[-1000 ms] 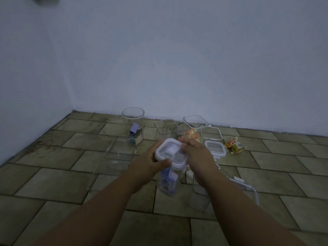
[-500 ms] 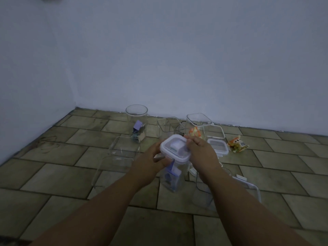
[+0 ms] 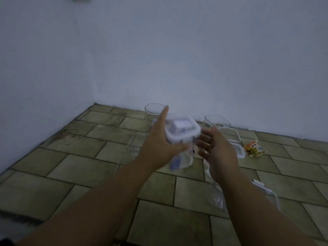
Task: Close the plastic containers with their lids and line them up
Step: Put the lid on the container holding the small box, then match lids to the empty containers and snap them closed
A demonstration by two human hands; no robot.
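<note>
Left hand (image 3: 159,144) had its grip curled round the lidded container (image 3: 179,144), forefinger straight; right hand (image 3: 218,151) spread wide just beside it. Container hung above the floor (image 3: 71,174), blurred, seemingly tilted, lid (image 3: 182,130) uppermost.

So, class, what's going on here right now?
A person's left hand grips a tall clear plastic container with its white lid on top, held above the tiled floor. The right hand is open beside it, fingers spread. A round clear container and a square clear container stand lidless by the wall, and a white-rimmed lid lies loose.
</note>
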